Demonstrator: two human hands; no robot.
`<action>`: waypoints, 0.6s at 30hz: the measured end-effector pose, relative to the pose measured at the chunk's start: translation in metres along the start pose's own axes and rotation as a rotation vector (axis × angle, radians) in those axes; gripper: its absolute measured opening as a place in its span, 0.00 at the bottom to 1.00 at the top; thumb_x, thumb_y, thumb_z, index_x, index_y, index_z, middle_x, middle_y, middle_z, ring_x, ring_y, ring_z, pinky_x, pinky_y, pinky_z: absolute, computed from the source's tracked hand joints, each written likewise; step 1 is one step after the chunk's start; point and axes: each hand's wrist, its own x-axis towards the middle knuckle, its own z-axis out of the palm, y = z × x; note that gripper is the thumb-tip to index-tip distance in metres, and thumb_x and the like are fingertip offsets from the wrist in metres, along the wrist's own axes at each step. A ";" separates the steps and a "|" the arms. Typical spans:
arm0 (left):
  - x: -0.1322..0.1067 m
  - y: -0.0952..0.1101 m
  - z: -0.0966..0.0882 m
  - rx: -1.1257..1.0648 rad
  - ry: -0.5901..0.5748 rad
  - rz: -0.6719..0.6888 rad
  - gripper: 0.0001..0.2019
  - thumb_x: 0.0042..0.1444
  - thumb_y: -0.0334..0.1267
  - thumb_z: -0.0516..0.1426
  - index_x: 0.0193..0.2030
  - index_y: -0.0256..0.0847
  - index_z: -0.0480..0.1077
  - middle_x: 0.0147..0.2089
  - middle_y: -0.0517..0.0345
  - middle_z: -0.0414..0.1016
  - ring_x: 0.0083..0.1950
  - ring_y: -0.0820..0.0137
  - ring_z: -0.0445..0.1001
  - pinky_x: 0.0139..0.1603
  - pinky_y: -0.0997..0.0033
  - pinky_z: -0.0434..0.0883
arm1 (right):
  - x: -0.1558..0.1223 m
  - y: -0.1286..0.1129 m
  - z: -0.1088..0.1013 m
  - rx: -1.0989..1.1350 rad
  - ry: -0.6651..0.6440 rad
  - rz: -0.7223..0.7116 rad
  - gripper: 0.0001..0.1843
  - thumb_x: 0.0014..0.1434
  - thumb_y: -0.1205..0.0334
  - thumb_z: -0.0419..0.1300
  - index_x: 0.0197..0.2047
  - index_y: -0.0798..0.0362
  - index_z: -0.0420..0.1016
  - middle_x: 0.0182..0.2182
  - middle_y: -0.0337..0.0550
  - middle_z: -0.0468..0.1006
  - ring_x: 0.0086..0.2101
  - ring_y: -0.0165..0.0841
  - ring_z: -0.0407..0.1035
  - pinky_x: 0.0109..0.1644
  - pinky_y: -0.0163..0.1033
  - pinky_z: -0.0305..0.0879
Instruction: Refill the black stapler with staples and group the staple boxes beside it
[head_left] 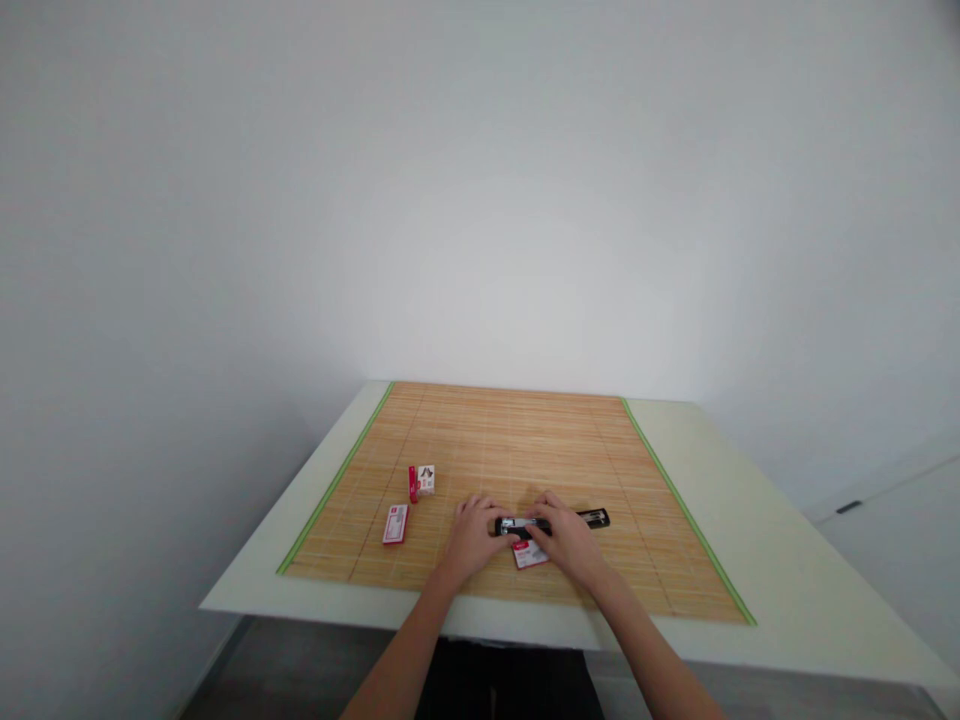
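A black stapler (598,518) lies folded out flat on the bamboo mat, its silver metal part showing between my hands. My left hand (475,532) grips the stapler's left end between thumb and fingers. Around its middle, my right hand (561,535) is closed, with the thumb on the near side and the fingers hiding part of the body. Just below the stapler sits a red and white small box (529,554), partly covered by my right hand.
To the left on the bamboo mat (510,440) lie a red and white box (395,524) and a smaller white box (426,480) with a red piece (412,484) beside it. The white table (750,480) meets a wall at the back.
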 end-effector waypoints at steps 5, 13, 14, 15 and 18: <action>0.000 0.000 0.000 -0.017 0.005 -0.010 0.18 0.58 0.59 0.63 0.50 0.55 0.81 0.49 0.55 0.77 0.55 0.56 0.68 0.58 0.56 0.59 | 0.000 -0.003 -0.006 -0.046 -0.062 0.037 0.10 0.63 0.60 0.63 0.48 0.46 0.81 0.47 0.43 0.76 0.44 0.37 0.74 0.49 0.37 0.66; 0.000 -0.003 0.004 0.001 0.010 -0.029 0.19 0.57 0.60 0.64 0.49 0.55 0.81 0.49 0.55 0.77 0.55 0.56 0.68 0.58 0.56 0.58 | -0.009 -0.007 -0.012 -0.154 -0.091 0.121 0.08 0.65 0.60 0.60 0.42 0.48 0.81 0.41 0.44 0.79 0.42 0.36 0.74 0.44 0.36 0.62; 0.000 -0.003 0.004 0.004 0.012 -0.026 0.18 0.57 0.60 0.64 0.49 0.55 0.81 0.49 0.56 0.77 0.55 0.57 0.68 0.58 0.56 0.58 | -0.009 -0.011 -0.009 -0.149 -0.101 0.116 0.09 0.66 0.60 0.59 0.43 0.48 0.81 0.41 0.44 0.80 0.42 0.37 0.75 0.45 0.36 0.62; -0.001 -0.003 0.004 0.006 0.012 -0.021 0.18 0.57 0.60 0.64 0.49 0.56 0.81 0.49 0.56 0.77 0.55 0.57 0.68 0.58 0.56 0.58 | -0.009 -0.016 -0.006 -0.135 -0.106 0.102 0.10 0.67 0.60 0.57 0.44 0.48 0.81 0.41 0.44 0.80 0.42 0.37 0.75 0.45 0.36 0.62; -0.001 -0.002 0.003 0.007 0.008 -0.009 0.18 0.58 0.60 0.63 0.49 0.56 0.81 0.49 0.56 0.77 0.56 0.57 0.68 0.58 0.57 0.58 | -0.007 -0.029 0.001 -0.081 -0.111 0.050 0.14 0.70 0.59 0.54 0.45 0.48 0.81 0.41 0.45 0.81 0.41 0.36 0.75 0.46 0.36 0.63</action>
